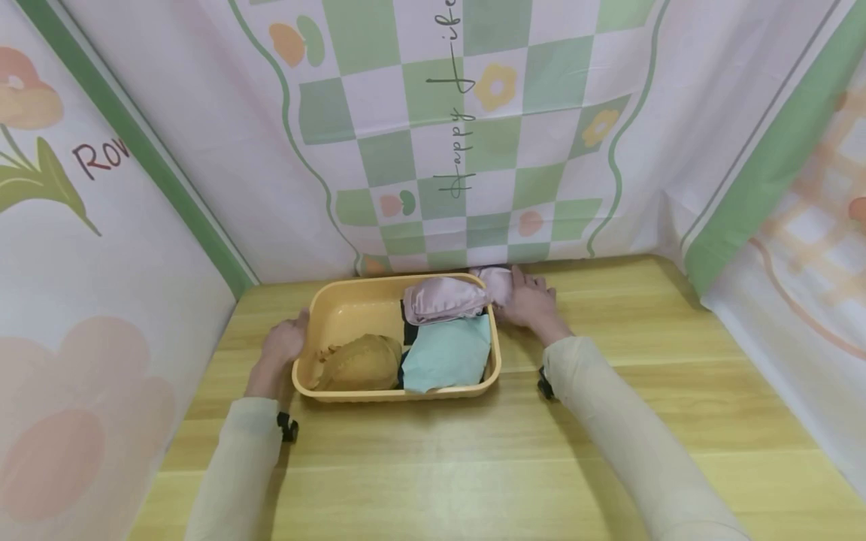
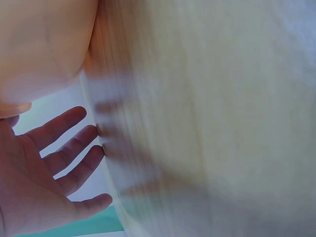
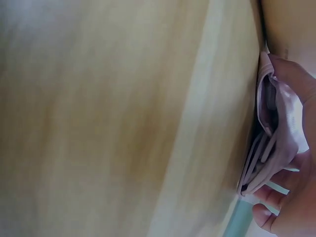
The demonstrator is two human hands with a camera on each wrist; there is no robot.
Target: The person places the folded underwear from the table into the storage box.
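Note:
A yellow plastic basket (image 1: 348, 282) stands on the table near its back edge. My left hand (image 1: 284, 342) is at the basket's left side, thumb by the rim; in the left wrist view its other fingers (image 2: 71, 148) spread loosely. Beyond the basket's right back corner, my right hand (image 1: 531, 300) grips a folded pink satin bra (image 1: 497, 284), which rests on the table; the right wrist view shows the thumb and fingers around its layers (image 3: 281, 133). Inside the basket lie a mustard bra (image 1: 361, 364), another pink satin piece (image 1: 443, 299) and a folded mint-green cloth (image 1: 448, 353).
Dark fabric (image 1: 410, 330) shows beside the pink and mint pieces in the basket. A printed curtain (image 1: 460, 150) hangs right behind the table's back edge, with more curtains on both sides. The wooden table (image 1: 433, 466) extends in front and to the right.

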